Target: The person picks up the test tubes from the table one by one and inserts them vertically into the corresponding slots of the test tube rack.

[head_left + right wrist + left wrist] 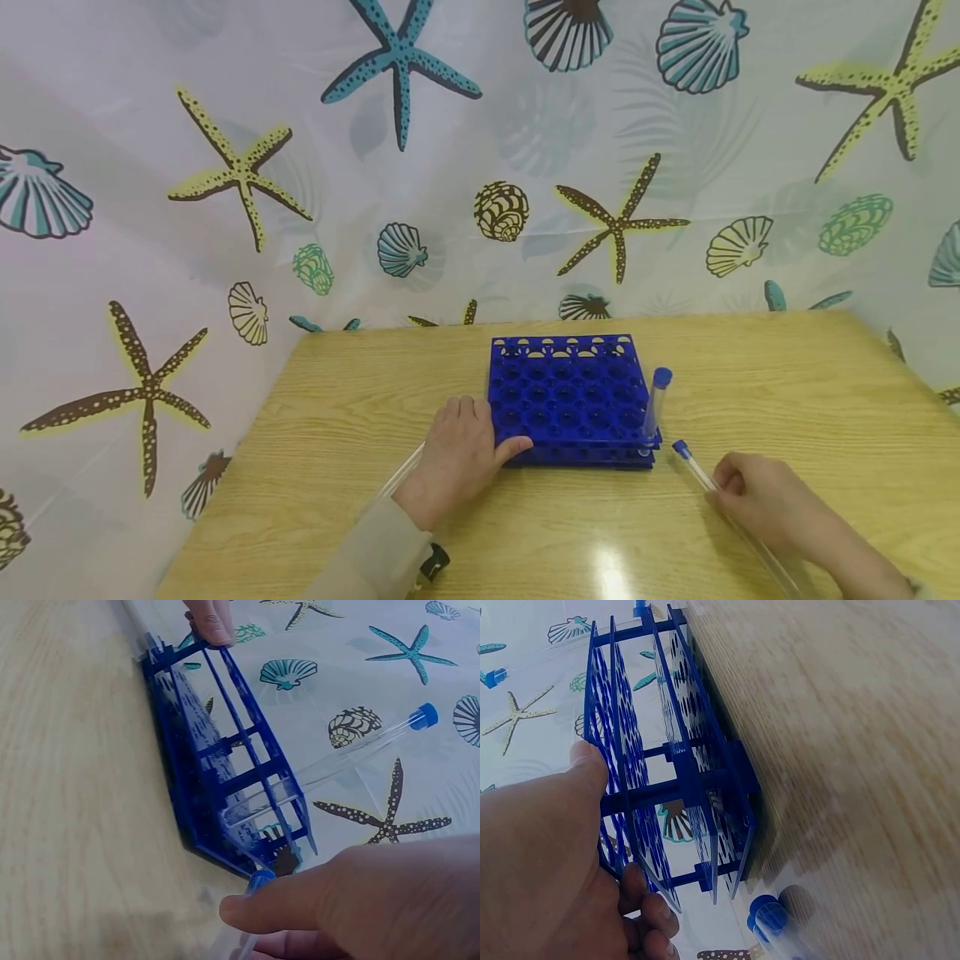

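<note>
A blue plastic test tube rack (567, 429) with rows of round holes stands on the table. My left hand (461, 450) grips its left end, thumb on the front top edge; in the left wrist view the fingers curl at the upper plates. One clear test tube (655, 408) with a blue cap stands tilted in the rack's front right corner. Right of the rack, my right hand (765, 496) pinches another blue-capped test tube (701, 473) between thumb and fingers. The cap points toward the rack, and the lower part runs under the hand.
A wood-grain table (360, 375) bears the rack. Left of the rack, by my left forearm, lies a clear tube (401, 473); the left wrist view shows a blue cap (767, 913) near the rack. A sheet (450, 175) printed with shells and starfish hangs behind.
</note>
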A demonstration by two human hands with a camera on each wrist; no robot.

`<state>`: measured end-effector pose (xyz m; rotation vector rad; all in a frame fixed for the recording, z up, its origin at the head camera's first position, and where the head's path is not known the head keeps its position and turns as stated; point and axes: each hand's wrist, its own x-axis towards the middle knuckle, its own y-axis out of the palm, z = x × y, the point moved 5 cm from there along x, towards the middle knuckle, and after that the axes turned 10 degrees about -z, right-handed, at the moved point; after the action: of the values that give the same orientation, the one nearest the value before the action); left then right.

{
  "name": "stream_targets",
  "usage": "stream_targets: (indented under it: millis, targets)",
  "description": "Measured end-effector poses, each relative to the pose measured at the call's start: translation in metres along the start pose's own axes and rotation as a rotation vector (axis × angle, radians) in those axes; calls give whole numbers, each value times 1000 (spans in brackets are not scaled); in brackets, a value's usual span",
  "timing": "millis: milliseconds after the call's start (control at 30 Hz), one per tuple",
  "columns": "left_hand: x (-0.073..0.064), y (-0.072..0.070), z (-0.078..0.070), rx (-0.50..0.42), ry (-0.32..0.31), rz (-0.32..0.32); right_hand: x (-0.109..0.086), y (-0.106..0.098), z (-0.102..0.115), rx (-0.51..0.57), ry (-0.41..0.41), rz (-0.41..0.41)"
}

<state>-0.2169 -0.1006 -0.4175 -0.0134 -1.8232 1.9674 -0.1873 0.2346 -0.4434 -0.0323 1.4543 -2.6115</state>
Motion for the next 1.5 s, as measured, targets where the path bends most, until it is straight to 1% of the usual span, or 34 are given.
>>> stream_targets:
  millis: [200, 500, 767, 867, 1067, 1367, 1500]
  targets:
    - [0, 1, 1, -3, -7, -10, 6, -12, 6, 4, -28, -56]
    - [0, 1, 1, -22, -18, -14, 12, -26, 16, 46, -21, -99]
    - [0, 1, 1, -12, -15, -7, 19, -39, 27, 94, -42, -188]
    - [0, 1, 1, -7, -9, -6, 20, -43, 32, 97, -53, -231]
    - [0, 1, 2, -30, -17, -7, 23, -51, 45, 114, -79, -326]
    - [0, 1, 2, -20, -14, -8, 29, -64, 65, 207, -162, -443]
    - [0, 0, 2, -11, -12, -16, 32, -66, 70, 237, -181, -472]
